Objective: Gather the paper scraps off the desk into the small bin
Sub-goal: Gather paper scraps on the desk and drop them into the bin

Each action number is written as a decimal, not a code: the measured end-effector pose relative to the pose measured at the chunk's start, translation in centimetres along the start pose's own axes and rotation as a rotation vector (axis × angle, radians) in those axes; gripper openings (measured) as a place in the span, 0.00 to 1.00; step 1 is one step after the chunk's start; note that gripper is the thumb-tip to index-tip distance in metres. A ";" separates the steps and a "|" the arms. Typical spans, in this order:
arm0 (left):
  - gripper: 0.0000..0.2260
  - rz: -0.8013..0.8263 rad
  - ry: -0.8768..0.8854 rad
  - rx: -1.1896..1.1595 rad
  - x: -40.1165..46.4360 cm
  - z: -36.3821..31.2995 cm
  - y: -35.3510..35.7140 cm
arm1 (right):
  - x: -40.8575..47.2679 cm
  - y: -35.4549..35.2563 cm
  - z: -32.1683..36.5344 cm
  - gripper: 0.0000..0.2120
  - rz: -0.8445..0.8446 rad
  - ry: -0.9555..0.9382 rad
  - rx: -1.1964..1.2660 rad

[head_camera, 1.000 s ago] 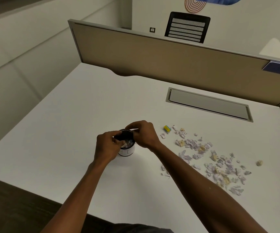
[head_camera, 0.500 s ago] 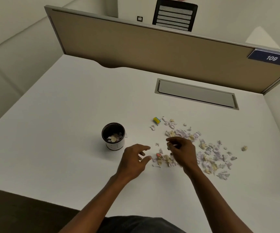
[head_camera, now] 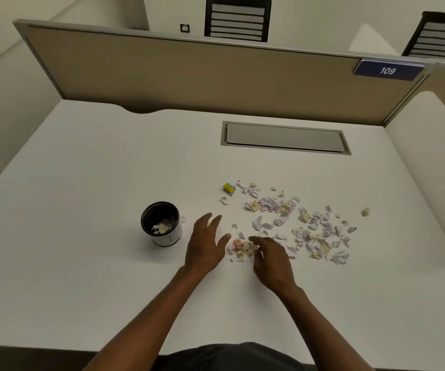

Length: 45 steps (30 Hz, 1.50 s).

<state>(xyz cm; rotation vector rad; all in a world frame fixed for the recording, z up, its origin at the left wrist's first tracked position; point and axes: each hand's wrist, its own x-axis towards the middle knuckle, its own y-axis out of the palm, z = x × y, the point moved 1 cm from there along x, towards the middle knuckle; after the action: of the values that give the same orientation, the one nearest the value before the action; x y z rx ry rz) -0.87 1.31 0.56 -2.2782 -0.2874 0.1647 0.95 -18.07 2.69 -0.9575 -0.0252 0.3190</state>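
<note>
A small round bin (head_camera: 161,223), black inside with a white wall, stands upright on the white desk (head_camera: 82,183) and holds a few scraps. Pale lilac and cream paper scraps (head_camera: 296,223) lie scattered to its right. A little heap of scraps (head_camera: 240,247) with one red-marked piece sits between my hands. My left hand (head_camera: 205,245) lies flat and open just left of that heap. My right hand (head_camera: 272,259) is on the heap's right side, fingers spread low over the scraps. Neither hand holds anything that I can see.
A yellow and blue piece (head_camera: 229,187) lies at the scatter's far left. One cream scrap (head_camera: 366,211) sits apart at the right. A grey cable hatch (head_camera: 285,137) is set into the desk behind. A beige partition (head_camera: 216,76) closes the far side.
Both hands left the bin and moved right to the scraps. They have since drawn in on either side of the little heap.
</note>
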 end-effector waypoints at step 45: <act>0.24 0.020 0.073 -0.061 -2.0 2.8 0.2 | 10.2 -1.9 0.7 0.26 0.134 -0.115 -0.202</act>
<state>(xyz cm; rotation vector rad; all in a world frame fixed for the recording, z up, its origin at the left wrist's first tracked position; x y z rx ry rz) -3.39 2.70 -1.43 -2.3420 -0.2345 0.0838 11.02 -15.66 3.38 -1.1429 -0.1000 0.5018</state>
